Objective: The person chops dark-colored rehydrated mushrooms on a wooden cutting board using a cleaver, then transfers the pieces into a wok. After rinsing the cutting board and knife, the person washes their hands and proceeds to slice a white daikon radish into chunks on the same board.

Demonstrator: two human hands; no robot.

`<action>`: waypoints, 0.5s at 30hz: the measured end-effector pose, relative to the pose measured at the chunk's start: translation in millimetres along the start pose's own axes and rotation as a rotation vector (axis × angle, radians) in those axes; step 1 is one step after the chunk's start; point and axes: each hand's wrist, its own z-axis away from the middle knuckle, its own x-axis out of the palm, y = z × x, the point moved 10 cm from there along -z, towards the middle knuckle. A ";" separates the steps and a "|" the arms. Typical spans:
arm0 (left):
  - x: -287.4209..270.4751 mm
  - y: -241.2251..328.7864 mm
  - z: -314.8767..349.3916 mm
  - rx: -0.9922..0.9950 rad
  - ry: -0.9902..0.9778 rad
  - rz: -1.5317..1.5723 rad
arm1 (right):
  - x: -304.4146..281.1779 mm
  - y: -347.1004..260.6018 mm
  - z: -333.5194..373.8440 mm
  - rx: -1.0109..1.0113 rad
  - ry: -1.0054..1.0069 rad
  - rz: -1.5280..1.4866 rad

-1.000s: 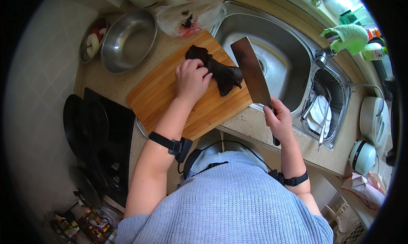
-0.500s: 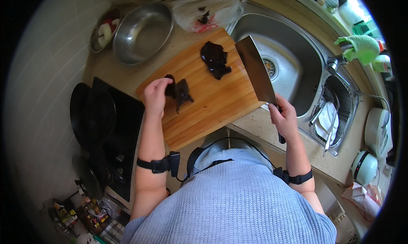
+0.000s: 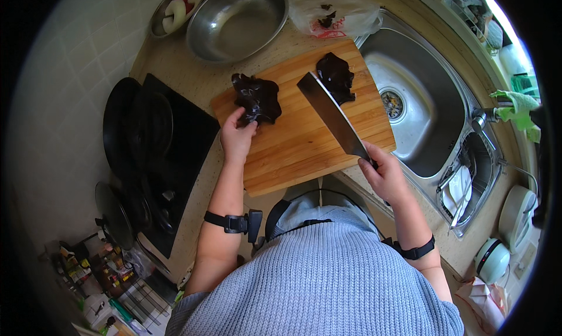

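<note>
- Head view, counts: two glossy dark-brown, irregular, wrinkled sheets are lying on one pale-brown rectangular wooden board (image 3: 298, 140); one sheet (image 3: 257, 99) is sitting on its left part, the other (image 3: 336, 77) toward its far right corner, well apart.
- One broad, dark-faced metal cleaver (image 3: 332, 114) is being held; two metal bowls are standing beyond the board: a wide, shallow silver one (image 3: 237, 28) and a smaller one (image 3: 158, 30) containing white and red pieces.
- Left hand (image 3: 236, 142): forearm is reaching forward, fingers partly spread, thumb and fingertips touching the left sheet's near edge; can't tell if they're pinching it.
- Right hand (image 3: 384, 176): fingers are wrapping firmly around the cleaver's dark handle; blade is pointing forward-left above the board, its tip end near the right sheet.
- Forearms: each is wearing one black strap.
- Materials: board is showing straight grain; sheets are reflecting light along folds, edges ragged.
- A crumpled, translucent plastic bag (image 3: 360, 14) with red print is lying past the board, dark scraps showing.
- A brushed stainless-steel sink (image 3: 424, 110) with rounded corners is sitting right of the board.
</note>
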 end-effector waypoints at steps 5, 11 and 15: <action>-27.8 5.3 20.5 0.256 0.099 -0.466 | 17.5 -19.4 -6.0 -0.083 -0.089 0.150; -20.5 24.9 -1.5 0.391 0.145 -0.517 | 22.6 -29.3 -12.3 -0.118 -0.064 0.197; 12.2 34.8 -10.2 0.348 0.001 -0.300 | 16.7 -29.9 -15.4 -0.100 -0.046 0.182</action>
